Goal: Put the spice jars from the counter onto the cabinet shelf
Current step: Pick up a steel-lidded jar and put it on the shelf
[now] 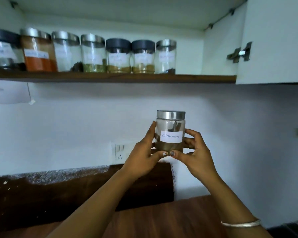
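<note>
A clear glass jar (170,125) with a steel lid and a white label reading "Cinnamon" is held upright in the air in front of the wall, below the shelf. My left hand (143,157) grips its left side and my right hand (194,153) its right side, thumbs meeting under the label. Above, the cabinet shelf (196,78) has a dark wood front edge. Several labelled spice jars (93,54) stand in a row along it, some with steel lids, some with black lids. The shelf right of the last jar (165,56) is bare.
The open white cabinet door (273,40) hangs at the right on its hinge (239,52). A switch and socket plate (120,152) sits on the wall behind my left hand. A dark backsplash (58,189) and wooden counter (162,222) lie below.
</note>
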Demonstrator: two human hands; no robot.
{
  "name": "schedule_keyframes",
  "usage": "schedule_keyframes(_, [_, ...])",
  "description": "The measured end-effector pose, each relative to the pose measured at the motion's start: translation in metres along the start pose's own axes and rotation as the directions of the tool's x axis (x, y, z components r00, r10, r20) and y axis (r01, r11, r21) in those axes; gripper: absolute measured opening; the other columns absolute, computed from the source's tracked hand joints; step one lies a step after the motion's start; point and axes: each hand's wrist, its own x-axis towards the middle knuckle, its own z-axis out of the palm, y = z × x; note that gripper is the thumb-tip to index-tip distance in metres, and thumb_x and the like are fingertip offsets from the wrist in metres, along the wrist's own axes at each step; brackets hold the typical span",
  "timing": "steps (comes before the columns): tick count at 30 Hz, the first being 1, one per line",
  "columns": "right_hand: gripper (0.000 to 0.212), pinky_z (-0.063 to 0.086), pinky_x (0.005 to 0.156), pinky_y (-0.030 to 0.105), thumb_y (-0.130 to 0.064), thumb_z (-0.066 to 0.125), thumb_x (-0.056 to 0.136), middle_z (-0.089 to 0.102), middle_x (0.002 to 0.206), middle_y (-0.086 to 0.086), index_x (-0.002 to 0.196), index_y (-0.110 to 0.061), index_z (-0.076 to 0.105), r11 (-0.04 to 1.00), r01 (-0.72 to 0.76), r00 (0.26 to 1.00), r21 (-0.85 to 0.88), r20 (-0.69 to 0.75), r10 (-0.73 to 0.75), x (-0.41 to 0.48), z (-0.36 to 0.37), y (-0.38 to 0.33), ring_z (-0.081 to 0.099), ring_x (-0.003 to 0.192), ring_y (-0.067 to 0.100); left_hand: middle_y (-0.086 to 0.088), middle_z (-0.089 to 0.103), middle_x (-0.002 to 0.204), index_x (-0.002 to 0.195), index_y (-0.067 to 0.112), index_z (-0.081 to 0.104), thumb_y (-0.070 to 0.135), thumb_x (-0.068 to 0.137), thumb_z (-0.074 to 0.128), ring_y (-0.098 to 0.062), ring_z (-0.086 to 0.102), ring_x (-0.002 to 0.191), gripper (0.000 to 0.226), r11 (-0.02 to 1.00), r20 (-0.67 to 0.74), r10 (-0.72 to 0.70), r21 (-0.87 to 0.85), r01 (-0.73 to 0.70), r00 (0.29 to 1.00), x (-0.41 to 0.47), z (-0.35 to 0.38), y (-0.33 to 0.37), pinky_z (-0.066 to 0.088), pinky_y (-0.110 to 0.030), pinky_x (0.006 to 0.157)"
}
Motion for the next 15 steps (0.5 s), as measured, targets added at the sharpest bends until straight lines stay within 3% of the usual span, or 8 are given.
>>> schedule_keyframes(2, [0.071,0.040,0.070,0.004,-0.024,0.081,0.069,0.055,0.117,-0.014,0.125,-0.035,0.038,0.999,0.050,0.997,-0.002,-0.051,-0.050,0.021,-0.013,-0.009,0.056,0.094,-0.001,0.026,0.036,0.135,0.127,0.063,0.008,0.029,0.087,0.062,0.004,0.044,0.110,0.075,0.999,-0.031,0.040,-0.020,-0.041,0.999,0.028,0.002,0.013,0.037,0.004,0.076])
schedule_keyframes(4, [0.070,0.040,0.068,0.005,-0.027,0.080,0.070,0.053,0.113,-0.019,0.123,-0.039,0.036,0.995,0.104,0.990,-0.011,-0.096,-0.104,0.043,-0.028,-0.018,0.054,0.090,-0.005,0.021,0.041,0.133,0.135,0.045,0.022,0.019,0.087,0.064,-0.001,0.047,0.113,0.070,0.996,-0.052,0.078,-0.036,-0.080,0.996,0.056,0.004,0.026,0.039,0.004,0.076])
schedule_keyframes(7, [0.070,0.040,0.069,0.007,-0.028,0.079,0.071,0.053,0.108,-0.023,0.125,-0.040,0.036,0.982,0.188,0.972,-0.027,-0.142,-0.190,0.078,-0.049,-0.032,0.053,0.090,-0.009,0.016,0.042,0.131,0.135,0.025,0.031,0.011,0.086,0.065,-0.011,0.050,0.119,0.062,0.988,-0.103,0.146,-0.037,-0.150,0.984,0.098,0.005,0.047,0.049,-0.013,0.089])
schedule_keyframes(9, [0.071,0.044,0.073,0.013,-0.028,0.079,0.072,0.055,0.110,-0.020,0.130,-0.035,0.038,0.971,0.238,0.960,-0.024,-0.148,-0.238,0.103,-0.063,-0.042,0.053,0.093,-0.007,0.004,0.039,0.134,0.136,0.023,0.034,0.010,0.086,0.064,-0.015,0.051,0.119,0.060,0.982,-0.154,0.187,-0.003,-0.189,0.970,0.124,0.006,0.061,0.050,-0.027,0.095])
schedule_keyframes(13, [0.068,0.042,0.071,0.011,-0.028,0.078,0.074,0.054,0.101,-0.030,0.129,-0.037,0.037,0.952,0.304,0.942,-0.046,-0.136,-0.307,0.153,-0.083,-0.056,0.053,0.092,-0.010,0.003,0.036,0.124,0.141,0.025,0.032,0.012,0.086,0.063,-0.009,0.054,0.104,0.065,0.970,-0.233,0.242,0.083,-0.229,0.942,0.172,0.004,0.078,0.044,-0.021,0.095])
schedule_keyframes(15, [0.071,0.040,0.068,0.008,-0.026,0.077,0.076,0.056,0.102,-0.024,0.132,-0.034,0.036,0.944,0.322,0.935,-0.066,-0.134,-0.329,0.176,-0.088,-0.058,0.053,0.088,-0.013,0.002,0.039,0.120,0.140,0.028,0.033,0.011,0.086,0.063,-0.010,0.056,0.102,0.064,0.964,-0.253,0.261,0.121,-0.237,0.932,0.193,0.005,0.083,0.044,-0.023,0.096])
